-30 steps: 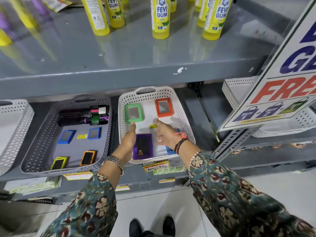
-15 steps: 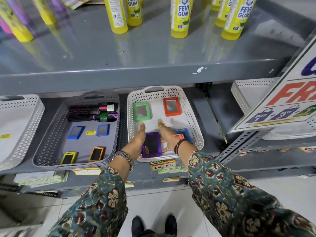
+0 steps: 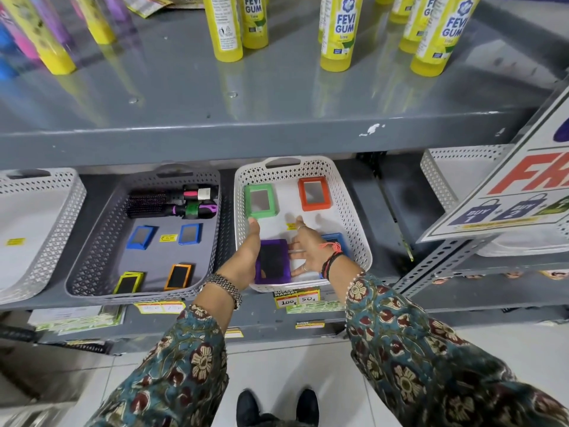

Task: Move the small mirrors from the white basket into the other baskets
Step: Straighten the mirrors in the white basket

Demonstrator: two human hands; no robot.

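The white basket [image 3: 354,211] stands on the lower shelf and holds a green mirror [image 3: 260,200], an orange mirror [image 3: 314,193], a purple mirror [image 3: 274,261] and a blue mirror [image 3: 340,240]. My left hand [image 3: 246,254] is at the purple mirror's left edge, thumb pointing up toward the green one, its fingers hidden under the frame. My right hand [image 3: 308,248] lies spread on the basket floor just right of the purple mirror and covers part of the blue one. The grey basket [image 3: 92,251] to the left holds several small mirrors.
Two hairbrushes [image 3: 166,201] lie at the back of the grey basket. More white baskets stand at far left [image 3: 61,217] and far right [image 3: 437,171]. A slanted promo sign [image 3: 508,192] overhangs the right basket. The upper shelf edge [image 3: 215,140], with glue bottles [image 3: 338,32], juts out above.
Both hands have settled lower and closer around the purple mirror. My right hand has slid back from the basket's middle to the mirror's right edge. All mirrors stay in place.
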